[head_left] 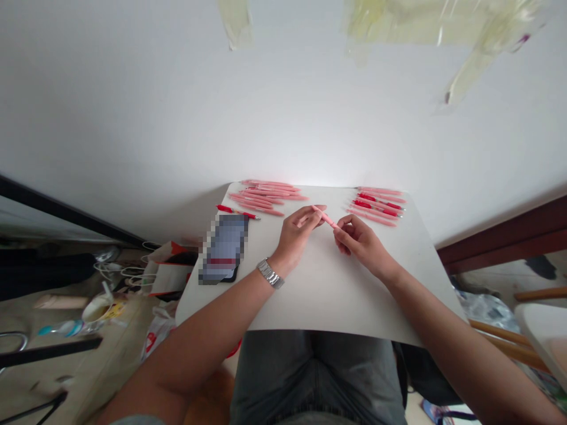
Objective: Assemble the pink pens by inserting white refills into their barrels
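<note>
Both my hands hold one pink pen (328, 219) above the middle of a small white table (328, 295). My left hand (297, 231), with a metal watch on its wrist, pinches the pen's far end. My right hand (357, 239) grips the near end with closed fingers. A pile of several pink pens (266, 196) lies at the table's far left. Another group of pink and red pens (378, 205) lies at the far right. A single red pen (237, 211) rests left of my left hand.
A phone (224, 248) lies on the table's left side, blurred out. Bags, cables, a cup and a bottle clutter the floor at left (110, 295). A white wall (283, 106) stands right behind the table. Wooden furniture (500, 242) stands at right.
</note>
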`<state>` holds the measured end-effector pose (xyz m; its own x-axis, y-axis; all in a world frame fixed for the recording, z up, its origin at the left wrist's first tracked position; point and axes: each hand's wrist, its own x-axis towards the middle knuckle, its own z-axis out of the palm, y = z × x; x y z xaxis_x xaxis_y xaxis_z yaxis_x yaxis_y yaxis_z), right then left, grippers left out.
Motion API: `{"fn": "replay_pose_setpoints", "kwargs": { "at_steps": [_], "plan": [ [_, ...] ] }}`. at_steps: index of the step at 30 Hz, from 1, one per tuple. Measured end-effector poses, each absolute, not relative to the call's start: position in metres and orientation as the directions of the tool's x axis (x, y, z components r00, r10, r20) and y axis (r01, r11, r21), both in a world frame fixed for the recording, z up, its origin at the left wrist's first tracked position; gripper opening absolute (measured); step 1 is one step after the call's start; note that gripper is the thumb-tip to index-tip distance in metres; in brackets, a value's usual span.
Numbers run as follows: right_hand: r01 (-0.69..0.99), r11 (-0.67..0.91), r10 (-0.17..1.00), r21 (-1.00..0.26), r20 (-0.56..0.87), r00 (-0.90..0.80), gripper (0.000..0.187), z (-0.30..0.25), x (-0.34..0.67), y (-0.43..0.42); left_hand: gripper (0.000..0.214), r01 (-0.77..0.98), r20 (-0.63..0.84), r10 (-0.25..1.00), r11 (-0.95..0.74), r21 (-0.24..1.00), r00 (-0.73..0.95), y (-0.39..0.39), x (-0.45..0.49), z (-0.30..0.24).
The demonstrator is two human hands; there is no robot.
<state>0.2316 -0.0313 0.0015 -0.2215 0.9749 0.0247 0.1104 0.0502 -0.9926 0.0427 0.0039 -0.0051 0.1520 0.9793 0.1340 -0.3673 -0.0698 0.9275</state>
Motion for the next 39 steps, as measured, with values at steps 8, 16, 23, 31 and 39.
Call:
{"fn": "replay_pose_setpoints", "kwargs": {
  "at_steps": [8,16,23,31,39],
  "plan": [
    [0.15,0.049,0.977,-0.987,0.016,-0.212,0.038,0.005,0.231,-0.032,0.029,-0.371,0.125,0.982,-0.064,0.926,0.143,0.003,0.043,-0.003],
    [0.205,0.019,0.98,-0.978,-0.023,-0.2,0.053,0.016,0.229,-0.037,0.031,-0.38,0.122,0.982,-0.059,0.923,0.145,0.003,0.043,-0.004],
    [0.152,0.031,0.978,-0.988,-0.002,-0.207,0.041,0.008,0.23,-0.033,0.029,-0.358,0.127,0.979,-0.063,0.932,0.157,0.004,0.042,-0.002],
    [0.142,0.072,0.975,-0.987,0.039,-0.221,0.039,0.005,0.231,-0.032,0.028,-0.368,0.119,0.981,-0.056,0.928,0.151,0.003,0.042,-0.002],
    [0.131,0.07,0.973,-0.989,0.039,-0.228,0.039,-0.003,0.232,-0.029,0.03,-0.369,0.114,0.985,-0.058,0.928,0.131,0.004,0.043,-0.003]
  ]
}}
